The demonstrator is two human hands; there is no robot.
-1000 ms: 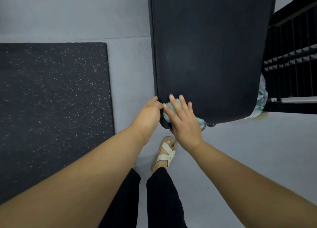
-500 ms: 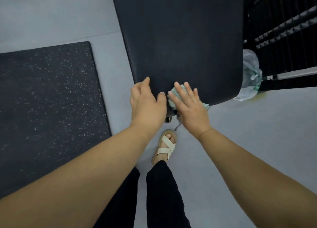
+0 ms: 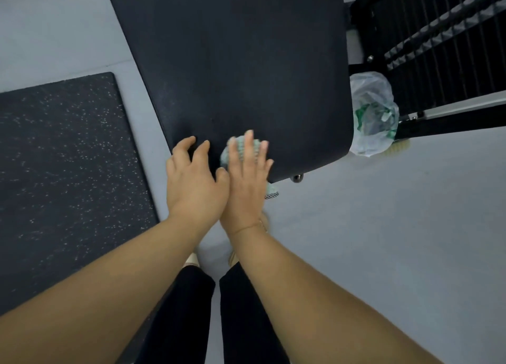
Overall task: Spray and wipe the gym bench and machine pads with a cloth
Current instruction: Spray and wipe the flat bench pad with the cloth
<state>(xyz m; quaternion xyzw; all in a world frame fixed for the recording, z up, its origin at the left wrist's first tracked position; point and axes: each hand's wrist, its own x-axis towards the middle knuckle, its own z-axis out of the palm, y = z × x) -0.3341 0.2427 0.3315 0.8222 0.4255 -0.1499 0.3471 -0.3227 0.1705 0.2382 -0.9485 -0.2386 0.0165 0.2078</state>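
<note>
Grey floor (image 3: 383, 226) beneath everything. Black bench pad (image 3: 246, 62) angled across upper centre, near end toward the person. Speckled rubber mat (image 3: 63, 172) on the floor at left. Dark machine frame (image 3: 438, 48) at upper right. Clear plastic bag (image 3: 372, 114) beside the pad's right corner. Left hand (image 3: 194, 183) resting on the pad's near end, fingers bent, gripping nothing. Right hand (image 3: 246, 183) touching it alongside, fingers straight, pressing flat on the cloth (image 3: 225, 155). Cloth at the pad's near edge, one corner hanging over.
</note>
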